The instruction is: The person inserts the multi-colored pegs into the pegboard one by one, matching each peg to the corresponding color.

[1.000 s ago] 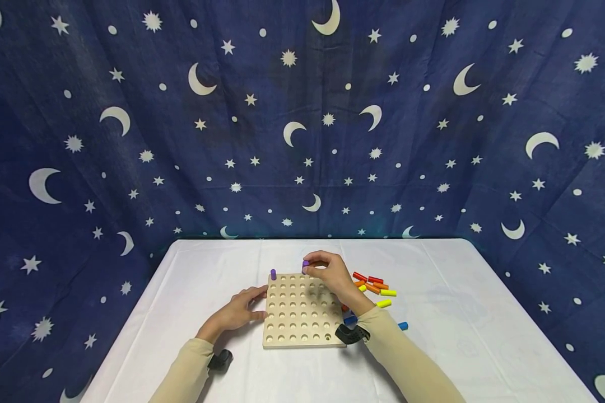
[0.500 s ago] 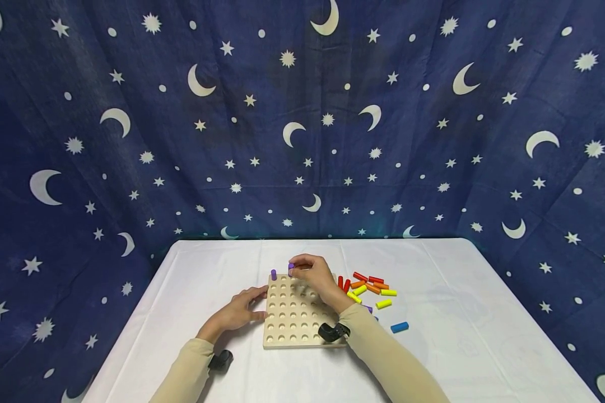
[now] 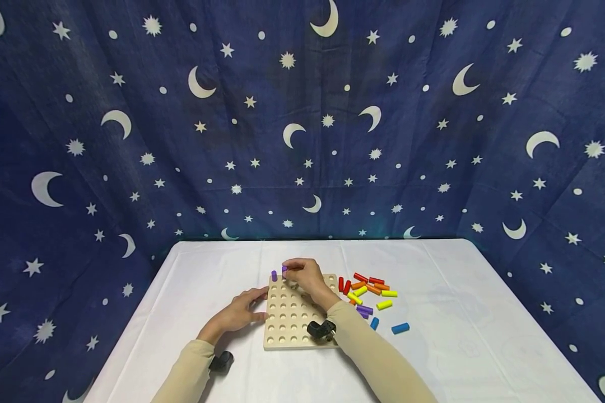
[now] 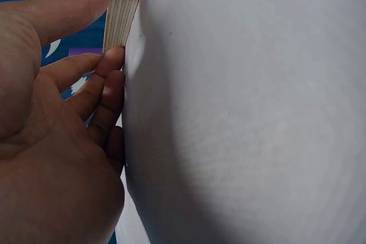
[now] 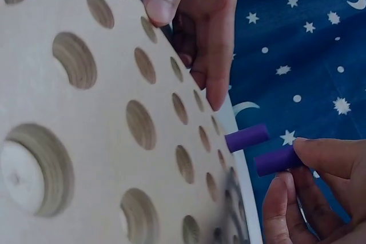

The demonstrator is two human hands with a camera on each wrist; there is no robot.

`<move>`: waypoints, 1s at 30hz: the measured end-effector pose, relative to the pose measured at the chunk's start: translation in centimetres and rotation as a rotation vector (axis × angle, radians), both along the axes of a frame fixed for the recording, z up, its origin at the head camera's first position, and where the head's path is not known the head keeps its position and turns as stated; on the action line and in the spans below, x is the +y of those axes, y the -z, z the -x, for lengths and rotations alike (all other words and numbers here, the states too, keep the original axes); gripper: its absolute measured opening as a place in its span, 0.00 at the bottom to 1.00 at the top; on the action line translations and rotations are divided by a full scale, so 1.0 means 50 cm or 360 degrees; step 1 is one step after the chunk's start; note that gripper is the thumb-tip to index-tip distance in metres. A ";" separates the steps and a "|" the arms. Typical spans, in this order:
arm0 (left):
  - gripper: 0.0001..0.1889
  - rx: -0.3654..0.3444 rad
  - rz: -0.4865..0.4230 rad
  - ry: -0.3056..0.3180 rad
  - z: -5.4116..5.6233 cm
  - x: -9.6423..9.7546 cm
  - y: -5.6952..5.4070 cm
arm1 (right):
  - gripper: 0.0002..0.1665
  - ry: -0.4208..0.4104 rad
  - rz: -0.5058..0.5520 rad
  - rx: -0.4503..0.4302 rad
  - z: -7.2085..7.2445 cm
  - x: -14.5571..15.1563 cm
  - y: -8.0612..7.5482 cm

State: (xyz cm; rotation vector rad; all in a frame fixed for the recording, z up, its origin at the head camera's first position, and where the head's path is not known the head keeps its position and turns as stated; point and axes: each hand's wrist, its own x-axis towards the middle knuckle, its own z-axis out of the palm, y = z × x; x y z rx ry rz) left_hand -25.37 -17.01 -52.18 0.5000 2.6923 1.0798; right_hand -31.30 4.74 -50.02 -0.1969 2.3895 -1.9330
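Observation:
A square wooden pegboard [image 3: 287, 333] with rows of round holes lies on the table. My left hand [image 3: 237, 313] touches its left edge, thumb and fingertips spread along the side, as the left wrist view also shows. One purple peg [image 3: 274, 275] stands upright in the far left corner hole. Just right of it, my right hand [image 3: 305, 277] pinches another purple peg [image 5: 277, 161] between thumb and fingers, over the far row. In the right wrist view this peg's lower end appears just clear of the board. The right hand and forearm hide part of the board.
Right of the board lie several loose pegs: red [image 3: 376, 281], orange [image 3: 373, 289], yellow [image 3: 385, 305], purple [image 3: 365, 309] and blue [image 3: 400, 328]. A white cloth [image 3: 448, 358] covers the table. Behind it hangs a dark blue curtain [image 3: 408, 145] with moons and stars.
My right hand has moved left along the board's far row with the purple peg, toward the standing one. Loose pegs at the right came into view. The left hand has stayed put.

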 end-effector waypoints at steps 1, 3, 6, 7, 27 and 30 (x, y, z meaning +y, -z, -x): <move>0.38 0.0000 -0.0003 0.0002 -0.001 0.000 0.000 | 0.14 0.0007 -0.0005 -0.0007 0.002 -0.001 0.004; 0.38 -0.0007 -0.0004 0.0001 -0.002 0.000 0.000 | 0.14 0.0025 -0.0007 -0.0040 0.005 -0.003 0.010; 0.38 -0.0018 -0.0005 -0.0004 -0.003 0.001 -0.001 | 0.13 0.0037 -0.0022 -0.0078 0.008 -0.005 0.018; 0.38 -0.0020 -0.0006 -0.0006 -0.003 0.001 -0.002 | 0.13 0.0037 -0.0019 -0.0089 0.009 -0.005 0.021; 0.38 -0.0010 0.0017 -0.0013 0.001 0.000 0.006 | 0.16 -0.0020 -0.0142 -0.0025 0.016 -0.001 0.030; 0.38 -0.0015 0.0030 -0.0019 0.000 0.000 0.005 | 0.15 -0.0037 -0.0182 0.0030 0.012 0.006 0.022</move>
